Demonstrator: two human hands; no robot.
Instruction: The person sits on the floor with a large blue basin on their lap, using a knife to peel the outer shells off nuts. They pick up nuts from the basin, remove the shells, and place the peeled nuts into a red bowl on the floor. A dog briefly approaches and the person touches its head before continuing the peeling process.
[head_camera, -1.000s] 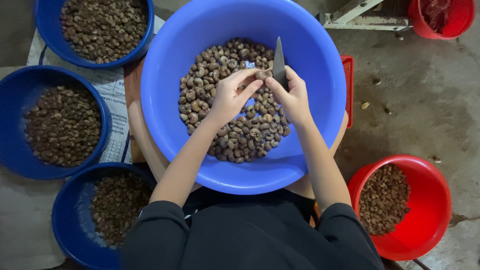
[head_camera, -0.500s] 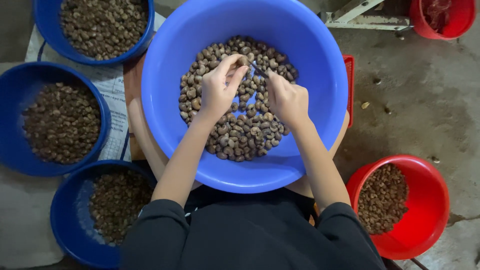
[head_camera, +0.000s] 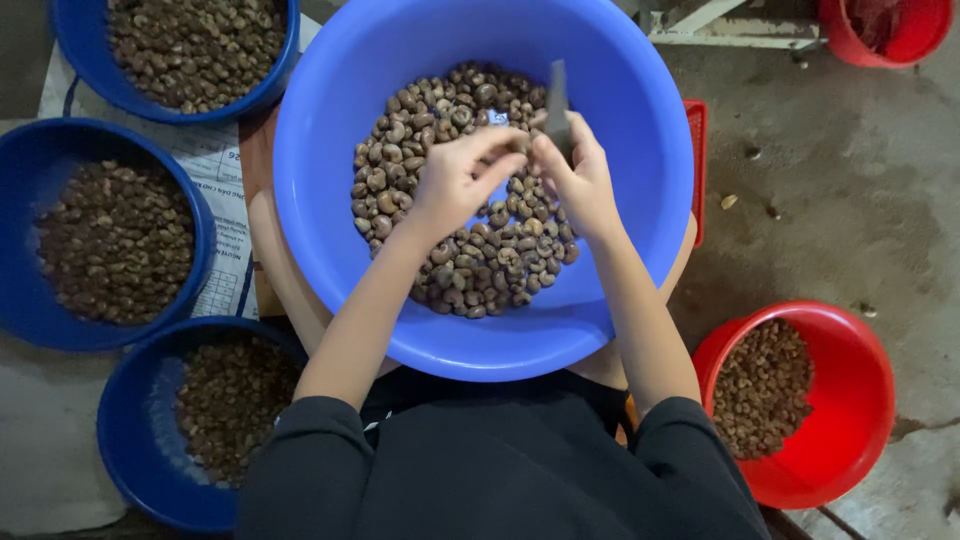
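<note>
Head view: over the big blue basin (head_camera: 640, 250), the right hand (head_camera: 580, 180) is clenched around a knife (head_camera: 556, 105), blade pointing away from the person. The left hand (head_camera: 455, 185) pinches a nut (head_camera: 520, 160) just beside the knife, above the basin's nut pile (head_camera: 440, 130). A red bowl (head_camera: 860, 400) sits right of the basin.

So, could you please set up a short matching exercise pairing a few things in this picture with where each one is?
Things:
1. knife
2. red tub of nuts
3. large light-blue basin
4. printed paper

Places:
A. on the floor at the person's right
B. under the dark blue bowls at the left
C. in the grip of the right hand, blade up
D. in front of the person, beneath both hands

Pairs: 1-C, 2-A, 3-D, 4-B
</note>
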